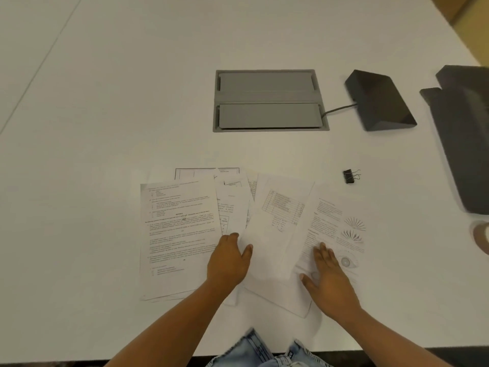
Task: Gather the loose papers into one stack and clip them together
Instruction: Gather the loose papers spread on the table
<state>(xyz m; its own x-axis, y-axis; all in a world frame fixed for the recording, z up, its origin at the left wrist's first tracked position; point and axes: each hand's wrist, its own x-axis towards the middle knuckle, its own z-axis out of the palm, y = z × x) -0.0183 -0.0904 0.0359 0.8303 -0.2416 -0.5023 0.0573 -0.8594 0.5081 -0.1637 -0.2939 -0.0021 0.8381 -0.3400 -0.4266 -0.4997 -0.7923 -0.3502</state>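
Note:
Several printed white papers (pixel 182 234) lie fanned out and overlapping on the white table (pixel 105 102), near its front edge. My left hand (pixel 229 260) rests flat on the sheets left of the middle, thumb against the edge of a middle sheet (pixel 275 234). On the rightmost sheet (pixel 341 221), which bears text and drawings, my right hand (pixel 330 279) lies flat with fingers apart. A black binder clip (pixel 350 176) sits alone on the table beyond the papers at the right, a hand's length past my right hand.
A grey cable hatch (pixel 270 100) is set into the table behind the papers. A dark wedge-shaped device (pixel 379 100) with a cable stands to its right. At the far right edge lies a dark flat object (pixel 465 144). My jeans show below the table's front edge.

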